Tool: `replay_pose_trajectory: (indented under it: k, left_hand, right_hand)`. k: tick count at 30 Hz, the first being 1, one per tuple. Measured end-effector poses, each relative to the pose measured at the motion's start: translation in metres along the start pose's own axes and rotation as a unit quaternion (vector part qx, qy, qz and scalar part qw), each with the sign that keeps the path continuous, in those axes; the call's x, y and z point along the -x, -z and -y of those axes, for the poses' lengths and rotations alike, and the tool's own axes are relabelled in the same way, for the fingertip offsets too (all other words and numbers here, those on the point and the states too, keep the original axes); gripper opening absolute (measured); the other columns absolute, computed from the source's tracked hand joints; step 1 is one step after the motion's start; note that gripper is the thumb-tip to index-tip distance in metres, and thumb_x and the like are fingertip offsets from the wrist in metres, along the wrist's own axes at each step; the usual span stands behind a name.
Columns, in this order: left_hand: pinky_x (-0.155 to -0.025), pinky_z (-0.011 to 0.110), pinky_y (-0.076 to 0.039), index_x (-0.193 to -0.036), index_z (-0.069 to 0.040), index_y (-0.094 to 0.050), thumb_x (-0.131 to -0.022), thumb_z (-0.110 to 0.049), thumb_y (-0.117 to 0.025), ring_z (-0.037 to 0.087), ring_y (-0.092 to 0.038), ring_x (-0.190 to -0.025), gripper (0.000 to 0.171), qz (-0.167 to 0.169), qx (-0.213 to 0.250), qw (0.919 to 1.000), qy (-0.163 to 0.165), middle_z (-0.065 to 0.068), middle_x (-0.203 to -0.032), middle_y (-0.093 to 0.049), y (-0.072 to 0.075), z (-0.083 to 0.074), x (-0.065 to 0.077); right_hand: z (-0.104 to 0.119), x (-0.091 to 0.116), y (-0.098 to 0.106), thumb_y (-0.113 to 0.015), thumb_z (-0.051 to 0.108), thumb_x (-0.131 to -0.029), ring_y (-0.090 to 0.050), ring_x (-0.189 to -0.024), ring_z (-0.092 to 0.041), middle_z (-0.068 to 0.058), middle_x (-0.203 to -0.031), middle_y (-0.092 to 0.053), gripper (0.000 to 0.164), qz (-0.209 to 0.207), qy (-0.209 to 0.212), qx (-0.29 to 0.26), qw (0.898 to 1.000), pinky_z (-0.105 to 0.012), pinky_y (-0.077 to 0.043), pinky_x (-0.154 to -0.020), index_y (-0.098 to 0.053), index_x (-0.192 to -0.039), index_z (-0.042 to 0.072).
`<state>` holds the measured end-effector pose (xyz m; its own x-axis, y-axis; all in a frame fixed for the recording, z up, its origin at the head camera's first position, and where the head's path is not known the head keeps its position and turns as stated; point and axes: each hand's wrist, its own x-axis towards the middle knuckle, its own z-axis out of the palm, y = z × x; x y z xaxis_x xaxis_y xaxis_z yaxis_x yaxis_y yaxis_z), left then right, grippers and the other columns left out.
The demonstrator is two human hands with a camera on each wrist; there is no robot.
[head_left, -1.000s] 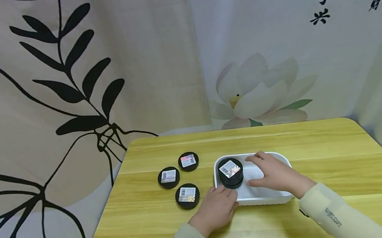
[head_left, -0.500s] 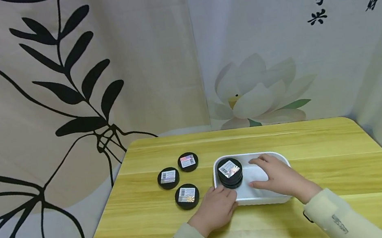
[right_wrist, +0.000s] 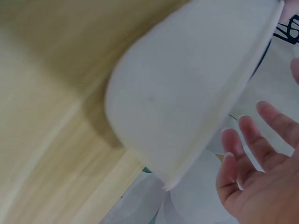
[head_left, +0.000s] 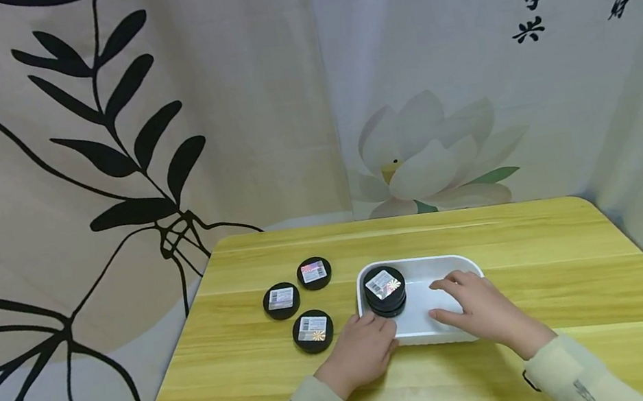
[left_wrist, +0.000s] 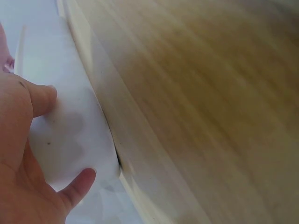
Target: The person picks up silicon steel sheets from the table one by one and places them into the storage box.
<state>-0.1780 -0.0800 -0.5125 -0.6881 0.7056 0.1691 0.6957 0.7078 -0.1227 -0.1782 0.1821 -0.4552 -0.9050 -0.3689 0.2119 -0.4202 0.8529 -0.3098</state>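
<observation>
A white tray (head_left: pixel 441 331) lies on the table with a short stack of round black containers (head_left: pixel 384 288) at its left end. The top one has a silver label with a barcode. My left hand (head_left: pixel 359 353) holds the tray's front left corner, its fingers at the rim. In the left wrist view the thumb (left_wrist: pixel 44 99) lies against the white wall. My right hand (head_left: pixel 478 309) hovers over the tray's right end, thumb and fingers spread apart with nothing between them. The right wrist view shows these fingers (right_wrist: pixel 254 135) beyond the tray's rim.
Left of the tray, three loose black containers, a far one (head_left: pixel 314 273), a left one (head_left: pixel 281 301) and a near one (head_left: pixel 313 331), lie label up on the wooden table (head_left: pixel 250 391). A printed curtain (head_left: pixel 256 99) hangs behind the table.
My right hand has drawn back to the right and slightly nearer, away from the stack. My left hand stays at the tray corner. The containers keep their places.
</observation>
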Motion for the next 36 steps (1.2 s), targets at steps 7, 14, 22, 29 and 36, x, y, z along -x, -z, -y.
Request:
replay_pose_trajectory:
  k: [7,14,22,29,36]
  left_hand:
    - [-0.078,0.03,-0.042,-0.1,-0.022,-0.053,-0.105,-0.04,-0.05,0.012,-0.05,-0.09,0.019,0.005,0.001,1.0,0.002,-0.01,-0.101,-0.066,0.001,0.0,0.0]
    - [-0.079,0.03,-0.043,-0.098,-0.022,-0.052,-0.104,-0.04,-0.05,0.013,-0.05,-0.09,0.019,0.001,0.001,1.0,0.006,-0.01,-0.101,-0.066,0.002,0.0,0.0]
    - [-0.08,0.031,-0.043,-0.097,-0.022,-0.051,-0.104,-0.04,-0.05,0.013,-0.049,-0.089,0.02,0.009,0.015,0.9998,0.011,-0.01,-0.101,-0.066,0.003,-0.001,0.0]
    - [-0.08,0.03,-0.043,-0.097,-0.022,-0.052,-0.104,-0.04,-0.051,0.012,-0.049,-0.089,0.018,0.012,0.014,0.9998,0.008,-0.01,-0.1,-0.066,0.004,-0.001,0.001]
    - [-0.084,0.032,-0.045,-0.1,-0.022,-0.053,-0.105,-0.04,-0.048,0.012,-0.051,-0.092,0.018,0.026,0.019,0.9994,0.013,-0.01,-0.103,-0.066,0.006,-0.002,0.001]
  right_hand:
    - [-0.003,0.013,-0.004,-0.071,0.046,-0.091,-0.063,-0.104,-0.027,-0.003,-0.108,-0.068,0.041,-0.012,-0.006,0.005,1.0,-0.052,-0.048,-0.089,-0.072,-0.116,0.014]
    - [-0.006,0.024,-0.007,-0.072,0.047,-0.091,-0.058,-0.102,-0.024,0.001,-0.106,-0.069,0.032,-0.02,-0.021,0.026,0.999,-0.042,-0.04,-0.083,-0.076,-0.108,0.02]
    - [-0.012,0.039,-0.015,-0.07,0.052,-0.09,-0.058,-0.1,-0.022,0.003,-0.103,-0.07,0.032,-0.033,-0.036,0.041,0.998,-0.038,-0.036,-0.081,-0.077,-0.102,0.023]
    - [-0.016,0.051,-0.021,-0.07,0.054,-0.089,-0.057,-0.096,-0.02,0.005,-0.099,-0.071,0.032,-0.041,-0.035,0.036,0.998,-0.038,-0.039,-0.08,-0.077,-0.097,0.024]
    - [-0.019,0.057,-0.028,-0.069,0.049,-0.092,-0.056,-0.097,-0.015,0.008,-0.095,-0.071,0.032,-0.019,-0.016,0.016,1.0,-0.043,-0.047,-0.087,-0.077,-0.1,0.019]
